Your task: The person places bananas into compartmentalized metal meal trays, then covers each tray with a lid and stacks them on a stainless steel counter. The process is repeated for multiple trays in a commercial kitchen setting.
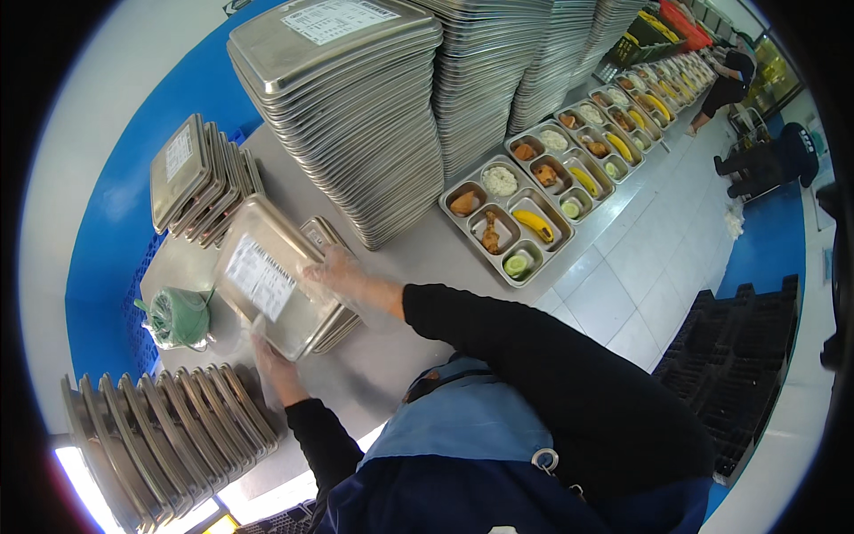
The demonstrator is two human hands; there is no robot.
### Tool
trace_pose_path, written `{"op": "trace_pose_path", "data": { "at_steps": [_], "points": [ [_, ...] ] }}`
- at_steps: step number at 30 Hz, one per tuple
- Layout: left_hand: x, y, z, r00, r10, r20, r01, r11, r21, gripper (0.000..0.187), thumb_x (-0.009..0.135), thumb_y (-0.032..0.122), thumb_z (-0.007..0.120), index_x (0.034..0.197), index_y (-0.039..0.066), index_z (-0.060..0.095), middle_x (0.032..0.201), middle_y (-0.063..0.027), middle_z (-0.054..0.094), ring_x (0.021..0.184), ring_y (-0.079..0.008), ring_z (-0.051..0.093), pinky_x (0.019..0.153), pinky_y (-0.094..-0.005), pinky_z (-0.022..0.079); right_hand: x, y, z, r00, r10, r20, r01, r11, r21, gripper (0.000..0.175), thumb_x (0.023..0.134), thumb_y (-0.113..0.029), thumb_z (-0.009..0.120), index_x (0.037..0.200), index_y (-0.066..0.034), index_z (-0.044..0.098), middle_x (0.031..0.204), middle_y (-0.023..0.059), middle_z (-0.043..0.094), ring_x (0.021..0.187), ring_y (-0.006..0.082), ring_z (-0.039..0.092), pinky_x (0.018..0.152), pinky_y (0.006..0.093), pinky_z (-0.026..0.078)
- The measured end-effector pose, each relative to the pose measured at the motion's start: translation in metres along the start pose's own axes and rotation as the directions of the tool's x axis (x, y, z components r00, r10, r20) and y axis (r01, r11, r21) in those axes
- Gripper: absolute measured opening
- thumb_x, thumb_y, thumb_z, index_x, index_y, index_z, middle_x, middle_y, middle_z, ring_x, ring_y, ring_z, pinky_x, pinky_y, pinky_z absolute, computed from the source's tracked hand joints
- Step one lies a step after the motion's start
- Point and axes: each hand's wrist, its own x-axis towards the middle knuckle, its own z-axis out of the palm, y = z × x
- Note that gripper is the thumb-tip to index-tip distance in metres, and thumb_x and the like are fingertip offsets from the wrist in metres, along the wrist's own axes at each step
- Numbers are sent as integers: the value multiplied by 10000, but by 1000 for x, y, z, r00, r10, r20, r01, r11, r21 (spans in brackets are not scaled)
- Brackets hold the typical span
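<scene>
A rectangular stainless steel lid or lidded tray, with a white printed label on top, is held at a tilt between my hands. My left hand, in a clear plastic glove, grips its near edge. On its far right edge is my right hand, gloved the same way. More metal pieces lie beneath it, mostly hidden. Beyond stands a leaning group of labelled metal trays or lids. A roll of green plastic twine sits to the left on the steel table.
Tall stacks of steel lids rise at the back. Compartment trays with rice, chicken, banana and cucumber line the table to the right. At near left is a row of metal trays. Black pallets and two people are farther right.
</scene>
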Motion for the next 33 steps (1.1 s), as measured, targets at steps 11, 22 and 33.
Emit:
{"op": "trace_pose_path", "data": {
  "at_steps": [11,22,33],
  "points": [
    [-82,-29,116,988,-145,51,145,989,-3,579,1002,357,555,1486,109,357,1251,-122,579,948,-174,641,821,-344,553,-183,-49,-232,913,-336,-231,279,928,-247,431,871,-468,745,890,-41,690,751,33,671,669,148,632,620,319,494],
    [-106,-258,326,824,-328,462,-133,681,720,323,914,160,678,1176,-12,602,872,-51,622,778,-131,611,668,-297,505,-303,25,-493,935,-330,-130,303,553,776,419,950,-520,627,926,-128,482,636,-6,449,525,151,430,513,288,372],
    [-144,-232,253,925,-291,245,86,787,611,233,938,189,652,1050,-16,641,920,-57,653,854,-115,591,715,-314,487,-217,79,-457,928,323,-186,-222,880,419,683,1053,-509,446,1460,40,442,1451,112,529,1317,203,502,1134,332,367]
  ]
}}
